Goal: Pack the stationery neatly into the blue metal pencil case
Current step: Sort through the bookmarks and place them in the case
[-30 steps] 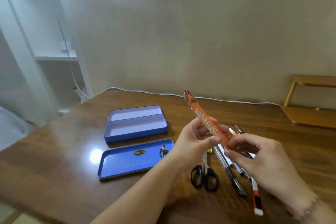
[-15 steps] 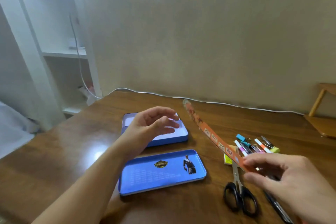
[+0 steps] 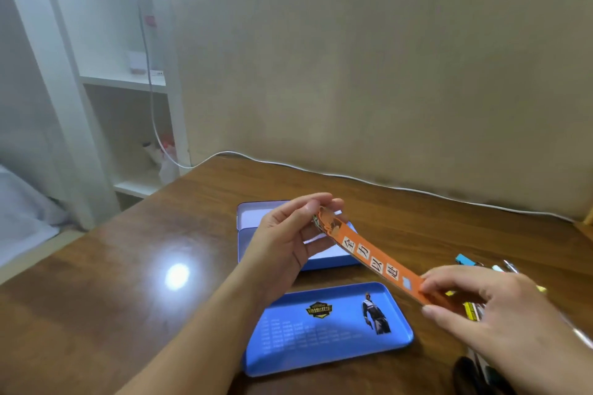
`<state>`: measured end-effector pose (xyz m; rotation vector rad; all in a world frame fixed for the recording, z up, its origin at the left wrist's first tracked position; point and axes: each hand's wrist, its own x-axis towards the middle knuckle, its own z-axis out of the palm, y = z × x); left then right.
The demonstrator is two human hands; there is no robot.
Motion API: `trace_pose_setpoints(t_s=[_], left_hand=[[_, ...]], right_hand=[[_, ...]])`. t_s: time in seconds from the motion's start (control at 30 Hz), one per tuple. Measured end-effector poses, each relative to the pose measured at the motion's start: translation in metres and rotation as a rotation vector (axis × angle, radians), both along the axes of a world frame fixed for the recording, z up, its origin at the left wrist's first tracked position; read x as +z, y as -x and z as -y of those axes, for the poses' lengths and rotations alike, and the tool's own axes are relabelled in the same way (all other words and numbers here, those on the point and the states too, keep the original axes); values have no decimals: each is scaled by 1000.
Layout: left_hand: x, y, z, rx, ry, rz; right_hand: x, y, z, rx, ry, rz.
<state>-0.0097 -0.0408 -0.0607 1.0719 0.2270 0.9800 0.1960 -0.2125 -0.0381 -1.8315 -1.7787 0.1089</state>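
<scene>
The bench [image 3: 96,282] is seen carrying the blue metal pencil case [image 3: 247,244], which lies open under and just beyond the left hand [image 3: 288,240], with its loose lid [image 3: 327,330] lying face up nearer the person, below the gap between both hands. The orange ruler [image 3: 372,253] is held in the air above the case, spanned from one hand to the other. Its far, printed end is pinched by the left hand, and its near end is gripped between thumb and fingers of the right hand [image 3: 491,314]. The ruler is judged to be thin, light and somewhat flexible, possibly card or plastic, though this cannot be told from the blurred view. It is best kept held at both ends and lowered flat, lengthwise, into the tray. Small pens and clips [image 3: 465,260] are glimpsed past the right hand.
</scene>
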Motion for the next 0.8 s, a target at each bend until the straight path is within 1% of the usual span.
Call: trace_pose_setpoints(t_s=[0.13, 0.27, 0.47, 0.53, 0.63, 0.73, 0.8], left_hand=[[-1, 4, -3, -48, 20, 23], [1, 7, -5, -97, -73, 20], [-2, 5, -3, -69, -163, -80], [-4, 2, 0, -78, -189, -106], [-6, -6, 6, -15, -166, -60], [-6, -8, 7, 32, -41, -19], [-5, -4, 4, 9, 74, 26]], right_hand=[[1, 3, -5, -1, -12, 14], [3, -1, -4, -1, -64, -20], [10, 6, -2, -15, -20, -39], [9, 12, -3, 0, -26, -130], [-1, 30, -7, 44, -8, -287], [-10, 45, -7, 82, -3, -433], [-12, 48, -3, 190, 25, -577]])
